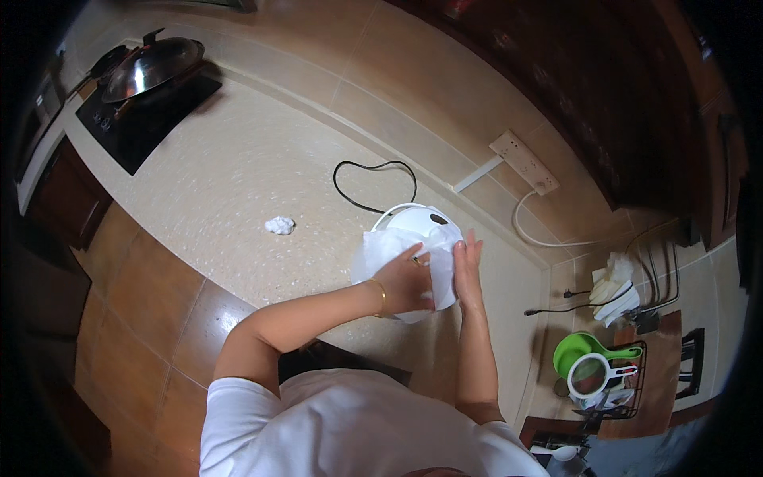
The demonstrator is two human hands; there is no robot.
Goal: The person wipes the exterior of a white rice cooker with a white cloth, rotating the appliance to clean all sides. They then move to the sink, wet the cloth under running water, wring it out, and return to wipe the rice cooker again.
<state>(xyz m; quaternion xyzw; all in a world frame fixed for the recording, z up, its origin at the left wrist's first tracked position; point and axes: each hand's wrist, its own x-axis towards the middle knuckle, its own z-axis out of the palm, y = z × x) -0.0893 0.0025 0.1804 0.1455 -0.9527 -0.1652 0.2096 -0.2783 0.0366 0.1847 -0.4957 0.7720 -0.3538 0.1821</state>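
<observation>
A rounded white appliance (411, 219) with a handle and a dark oval spot stands on the speckled countertop (238, 155) before me. A white paper or cloth sheet (387, 245) lies over its near side. My left hand (405, 280), with a ring and a gold bangle at the wrist, presses on the sheet with bent fingers; whether it grips the sheet is unclear. My right hand (468, 268) is held flat against the right side of the sheet and appliance, fingers extended. Left of them lies a crumpled white wad (280, 225).
A black cord (337, 179) loops behind the appliance. A white power strip (524, 164) is fixed to the tiled wall. At far left, a lidded wok (155, 68) sits on a black cooktop (152, 128). Green and white strainers (589, 375) hang at right.
</observation>
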